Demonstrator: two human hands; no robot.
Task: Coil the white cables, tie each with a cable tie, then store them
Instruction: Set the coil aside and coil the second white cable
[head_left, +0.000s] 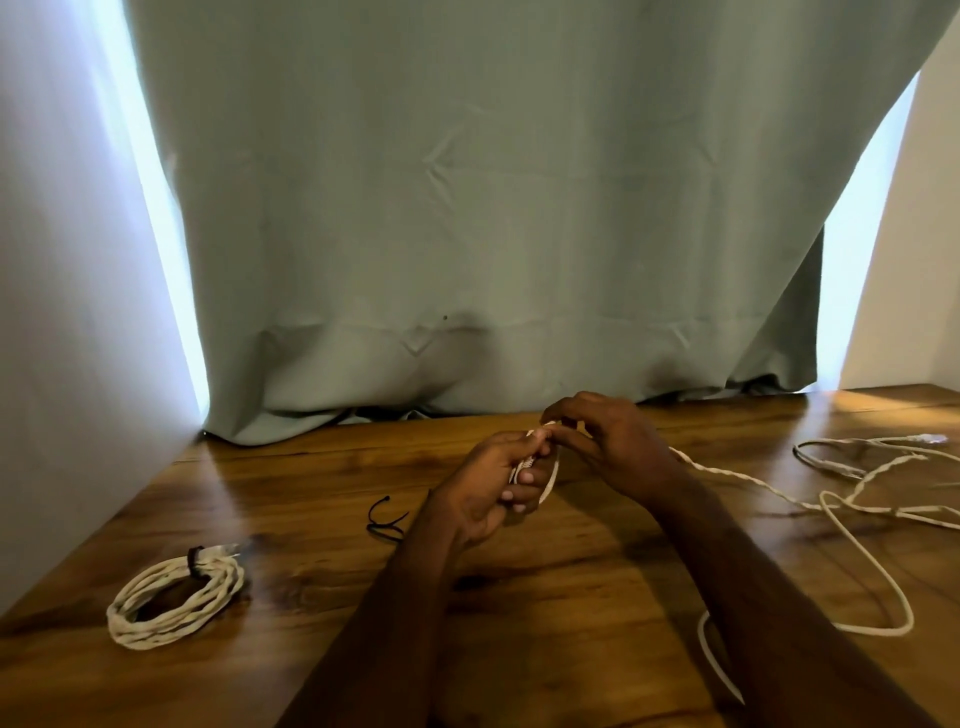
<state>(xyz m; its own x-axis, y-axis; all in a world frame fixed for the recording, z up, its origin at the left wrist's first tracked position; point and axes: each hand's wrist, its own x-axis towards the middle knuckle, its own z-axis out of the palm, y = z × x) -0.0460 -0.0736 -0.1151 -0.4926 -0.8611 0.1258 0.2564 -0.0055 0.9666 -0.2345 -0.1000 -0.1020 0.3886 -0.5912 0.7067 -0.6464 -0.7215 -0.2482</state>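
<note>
Held a small started coil of white cable (545, 475) in the left hand (488, 493), fingers (522, 478) curled round it. Pinched the same cable at the coil's top with the right hand (608, 441). Trailed rightward across the desk (571, 597) from there, loose length (852, 499) nearest the right hand. Lay far left, a tied coil (174, 603); nearer, a black cable tie (384, 519).

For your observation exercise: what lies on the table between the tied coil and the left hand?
In the head view, loose black cable ties lie between the tied coil and left hand.
</note>
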